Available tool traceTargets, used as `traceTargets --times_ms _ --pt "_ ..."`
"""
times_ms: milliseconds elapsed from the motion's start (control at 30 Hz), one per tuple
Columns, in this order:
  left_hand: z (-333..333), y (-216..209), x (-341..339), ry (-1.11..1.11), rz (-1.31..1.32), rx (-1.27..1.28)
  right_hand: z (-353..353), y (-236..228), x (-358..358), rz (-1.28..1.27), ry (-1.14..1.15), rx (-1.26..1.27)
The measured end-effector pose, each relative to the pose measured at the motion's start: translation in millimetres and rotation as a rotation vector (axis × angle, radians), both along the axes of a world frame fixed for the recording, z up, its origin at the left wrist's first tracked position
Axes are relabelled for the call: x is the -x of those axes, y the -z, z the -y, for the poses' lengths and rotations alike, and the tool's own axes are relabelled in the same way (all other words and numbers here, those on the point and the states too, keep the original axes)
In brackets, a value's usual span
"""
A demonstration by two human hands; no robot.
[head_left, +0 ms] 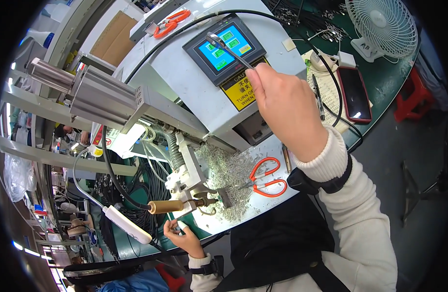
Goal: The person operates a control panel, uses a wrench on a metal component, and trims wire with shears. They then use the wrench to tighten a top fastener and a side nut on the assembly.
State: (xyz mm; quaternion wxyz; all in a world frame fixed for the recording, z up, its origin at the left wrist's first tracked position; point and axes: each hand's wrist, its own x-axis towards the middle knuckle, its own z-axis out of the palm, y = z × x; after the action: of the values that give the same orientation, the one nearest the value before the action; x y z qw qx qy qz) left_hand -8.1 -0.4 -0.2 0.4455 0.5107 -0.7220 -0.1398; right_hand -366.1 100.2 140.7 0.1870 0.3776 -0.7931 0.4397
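My right hand (287, 112) is closed round the handle of a shiny metal wrench (235, 54), raised in front of the touch screen (227, 48). The wrench's head overlaps the blue display. Low down by the machine's front, my left hand (183, 238) has curled fingers, one with a white wrap. Whatever those fingers pinch is too small to make out. Just above it is the machine's working head (185, 182), with a brass-coloured cylinder (165, 207) on a black cable. Small metallic scraps (229, 175) lie heaped beside the head.
Red-handled scissors (267, 185) lie among the scraps' edge. A second orange-red pair (172, 23) rests on top of the machine. Toward the right are a phone (354, 95), a pen (318, 97) and a white fan (380, 24). A white-handled tool (126, 225) hangs at left near bundled black cables (148, 194).
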Motion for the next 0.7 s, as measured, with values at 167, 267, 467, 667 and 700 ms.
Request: traceTargets --times_ms 167,267,467,667,700 --pt "-1 -3 0 0.001 0.043 0.018 -16 7 -10 0.035 -0.081 0.101" --pt "-1 -2 -2 -0.007 0.017 0.002 -31 20 -23 0.081 -0.169 0.128" --pt "0 0 -5 -0.02 0.054 0.051 -44 16 -32 0.253 -0.346 0.231" --pt "3 5 -12 -0.027 0.083 0.076 -57 3 -40 0.366 -0.465 0.157" --pt "2 6 -13 -0.022 0.083 0.073 -62 9 -40 0.321 -0.484 0.032"
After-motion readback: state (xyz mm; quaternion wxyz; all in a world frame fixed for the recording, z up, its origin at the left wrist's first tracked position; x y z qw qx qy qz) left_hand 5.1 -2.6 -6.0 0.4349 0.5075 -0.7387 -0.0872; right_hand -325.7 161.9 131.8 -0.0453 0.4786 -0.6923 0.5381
